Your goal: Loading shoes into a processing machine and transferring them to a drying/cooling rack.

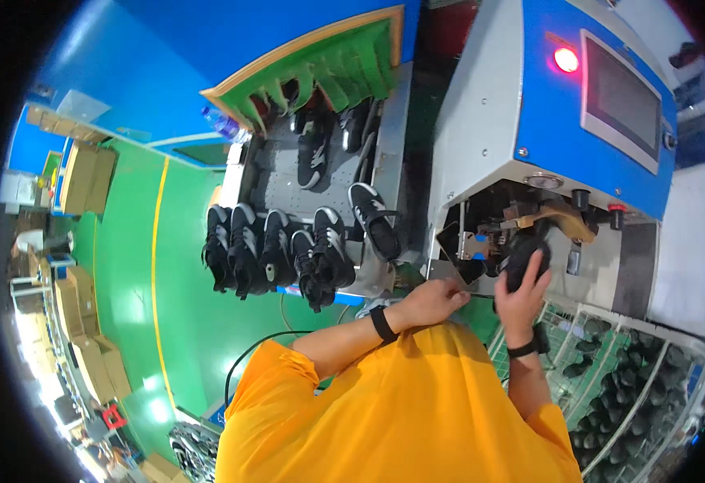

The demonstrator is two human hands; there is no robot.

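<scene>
Right grip [520, 306] pinching a dark shoe-shaped piece [521, 262] inside the machine's opening, right of centre in the frame.
The thumb and fingers clasp the piece's near end, while its far end lies just by a tan machine part [566, 217], though I cannot tell whether they touch; the left grip [433, 303] is curled near the centre, and I cannot tell whether it holds anything. With the fingers this close to the mechanism, a nip seems possible if the machine [481, 121] moved; a loose hold or a knock against the tan part could twist the piece askew. Left of centre, black-and-white shoes [243, 249] crowd the near edge of the grey table [276, 165]; a swing of the left elbow might tip one off.
</scene>
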